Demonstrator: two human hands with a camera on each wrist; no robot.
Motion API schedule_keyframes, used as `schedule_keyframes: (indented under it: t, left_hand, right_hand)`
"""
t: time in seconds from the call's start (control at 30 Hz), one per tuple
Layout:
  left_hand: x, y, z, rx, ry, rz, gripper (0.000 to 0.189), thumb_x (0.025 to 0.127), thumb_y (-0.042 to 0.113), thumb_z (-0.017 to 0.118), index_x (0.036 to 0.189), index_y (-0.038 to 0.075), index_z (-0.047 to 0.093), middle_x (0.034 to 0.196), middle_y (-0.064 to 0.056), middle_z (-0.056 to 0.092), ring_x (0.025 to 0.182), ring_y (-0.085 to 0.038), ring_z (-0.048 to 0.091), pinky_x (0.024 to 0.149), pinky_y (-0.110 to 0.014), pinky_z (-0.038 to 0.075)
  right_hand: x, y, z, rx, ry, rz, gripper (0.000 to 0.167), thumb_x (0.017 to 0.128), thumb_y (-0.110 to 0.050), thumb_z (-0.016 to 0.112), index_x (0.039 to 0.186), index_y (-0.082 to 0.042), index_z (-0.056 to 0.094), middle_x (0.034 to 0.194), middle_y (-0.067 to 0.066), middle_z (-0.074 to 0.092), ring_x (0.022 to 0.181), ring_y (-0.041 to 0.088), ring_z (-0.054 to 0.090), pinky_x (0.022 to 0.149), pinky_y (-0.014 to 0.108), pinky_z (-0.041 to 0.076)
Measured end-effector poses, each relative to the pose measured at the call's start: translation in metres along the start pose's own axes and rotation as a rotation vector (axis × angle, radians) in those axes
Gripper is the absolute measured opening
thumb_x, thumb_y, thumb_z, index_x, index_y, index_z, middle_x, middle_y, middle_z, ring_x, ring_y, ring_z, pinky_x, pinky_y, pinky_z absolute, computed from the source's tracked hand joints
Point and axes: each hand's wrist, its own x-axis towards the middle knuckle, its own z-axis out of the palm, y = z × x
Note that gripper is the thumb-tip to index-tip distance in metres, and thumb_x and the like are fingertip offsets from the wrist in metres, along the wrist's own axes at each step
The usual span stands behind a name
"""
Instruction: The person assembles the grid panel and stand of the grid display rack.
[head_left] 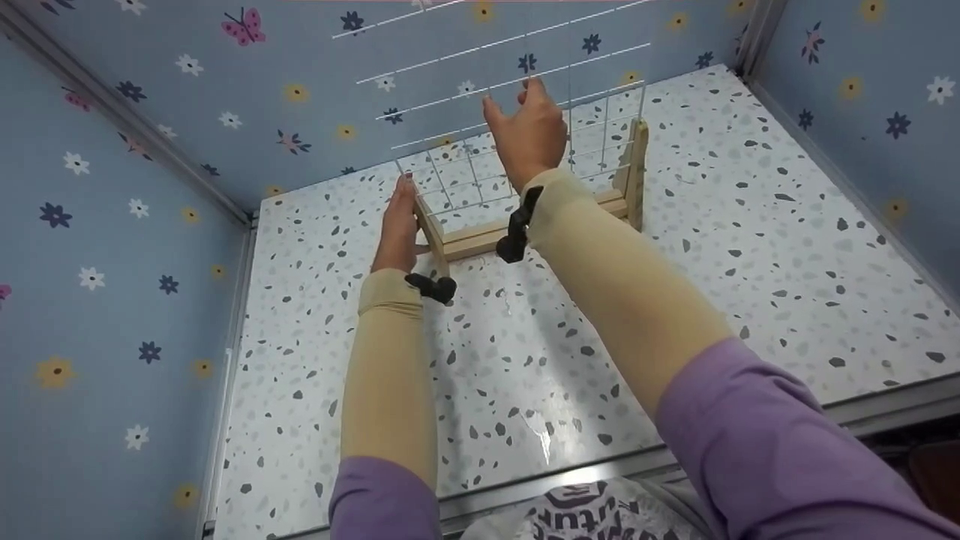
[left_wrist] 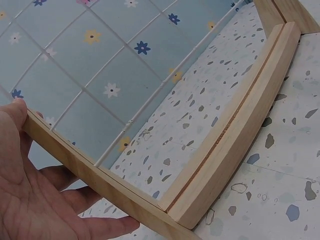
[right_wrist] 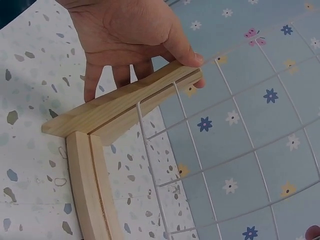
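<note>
A pale wooden stand [head_left: 480, 238] has two upright side pieces joined by a low, grooved bar [left_wrist: 235, 122]. Between the uprights rises a white wire grid panel [head_left: 450, 56], its wires reaching the groove of the left side piece [left_wrist: 95, 177]. The panel's lowest wire runs a little above the bar. My left hand [head_left: 397, 225] grips that left side piece, with spread fingers on its outer face and one digit over its top end, as the right wrist view shows. In front of the panel, my right hand [head_left: 531, 139] holds a wire near mid-width; its hidden fingertips are hard to make out.
The stand rests on a white speckled tabletop [head_left: 750, 225]. Behind it stands a blue flower-patterned wall [head_left: 247, 105], with side walls to left and right. A metal edge [head_left: 577, 476] borders the near side. The right side piece [head_left: 636, 172] stands without a hand on it.
</note>
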Motion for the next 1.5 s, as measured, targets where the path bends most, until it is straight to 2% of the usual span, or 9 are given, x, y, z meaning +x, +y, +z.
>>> schedule_keyframes:
  t: [0.23,0.3,0.47,0.9,1.23,1.5]
  left_hand:
    - [-0.001,0.001,0.001,-0.012,-0.002,0.006,0.064,0.101,0.068,0.031,0.160,0.050,0.013,0.170,0.006,0.010,0.154,-0.037,0.012,0.117,-0.066,0.019]
    - [0.000,0.001,0.002,-0.009,0.002,0.014,0.064,0.101,0.068,0.031,0.160,0.050,0.014,0.170,0.004,0.011,0.154,-0.037,0.013,0.116,-0.067,0.022]
    - [0.001,-0.001,0.004,-0.010,0.020,0.023,0.058,0.101,0.068,0.031,0.156,0.053,0.025,0.169,0.002,0.015,0.154,-0.037,0.015,0.111,-0.068,0.030]
    - [0.000,0.000,0.003,-0.026,0.022,0.024,0.053,0.101,0.067,0.033,0.153,0.057,0.030,0.169,0.004,0.015,0.154,-0.036,0.015,0.112,-0.069,0.028]
    - [0.001,-0.001,0.002,-0.004,0.017,0.037,0.054,0.101,0.068,0.031,0.154,0.057,0.027,0.169,0.002,0.015,0.154,-0.037,0.015,0.111,-0.068,0.031]
    - [0.000,-0.001,0.001,0.022,0.001,0.065,0.054,0.103,0.065,0.029,0.156,0.054,0.025,0.170,-0.001,0.010,0.154,-0.040,0.013,0.115,-0.067,0.023]
  right_hand:
    - [0.001,0.004,0.002,0.004,-0.003,0.006,0.060,0.093,-0.054,0.069,0.135,-0.014,0.056,0.132,0.002,0.064,0.114,0.018,0.063,0.095,0.031,0.051]
    - [0.002,0.006,0.003,-0.002,0.005,0.003,0.060,0.093,-0.053,0.069,0.136,-0.013,0.056,0.132,0.002,0.064,0.115,0.018,0.063,0.096,0.031,0.051]
    - [0.001,0.011,0.006,-0.034,0.010,-0.006,0.061,0.093,-0.052,0.069,0.137,-0.013,0.056,0.131,0.002,0.065,0.114,0.019,0.064,0.095,0.031,0.051]
    - [0.000,0.013,0.006,-0.005,-0.003,-0.009,0.060,0.094,-0.051,0.069,0.137,-0.013,0.055,0.133,0.003,0.063,0.116,0.018,0.064,0.096,0.031,0.051]
    - [0.000,0.015,0.008,-0.017,0.004,-0.024,0.060,0.094,-0.052,0.068,0.137,-0.013,0.056,0.132,0.003,0.064,0.113,0.019,0.065,0.094,0.032,0.051]
    - [0.001,0.018,0.010,-0.022,0.003,-0.011,0.058,0.093,-0.052,0.068,0.135,-0.014,0.057,0.129,0.002,0.064,0.109,0.017,0.066,0.091,0.031,0.052]
